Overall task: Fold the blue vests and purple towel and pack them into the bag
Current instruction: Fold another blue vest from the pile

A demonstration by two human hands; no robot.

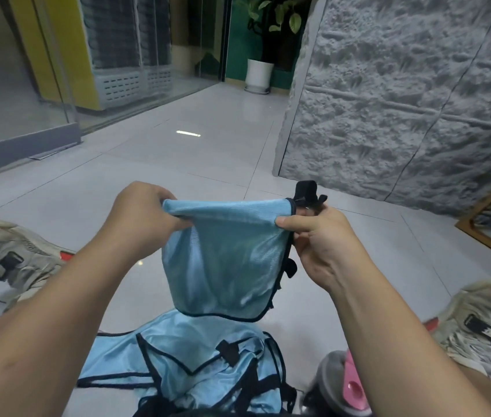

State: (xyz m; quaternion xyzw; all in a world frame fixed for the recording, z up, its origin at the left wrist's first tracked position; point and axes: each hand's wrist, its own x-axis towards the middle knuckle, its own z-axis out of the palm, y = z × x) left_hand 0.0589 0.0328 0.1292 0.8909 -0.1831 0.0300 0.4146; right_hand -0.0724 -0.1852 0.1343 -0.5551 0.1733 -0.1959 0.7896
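Note:
A light blue vest [226, 260] with black trim hangs folded in the air in front of me. My left hand [142, 212] grips its top left corner. My right hand [319, 239] pinches its top right corner, where black straps stick up. Below it, more blue vests [196, 362] lie crumpled in a pile on the tiled floor between my legs. A grey and pink bag [343, 383] sits at the lower right, partly behind my right forearm. No purple towel shows.
My two shoes rest on the floor, one at the left [12, 254] and one at the right [484, 320]. A rough grey wall [403, 94] rises ahead right, a wooden frame [490, 224] beside it. Glass panels stand at the left, a potted plant [260, 70] far back.

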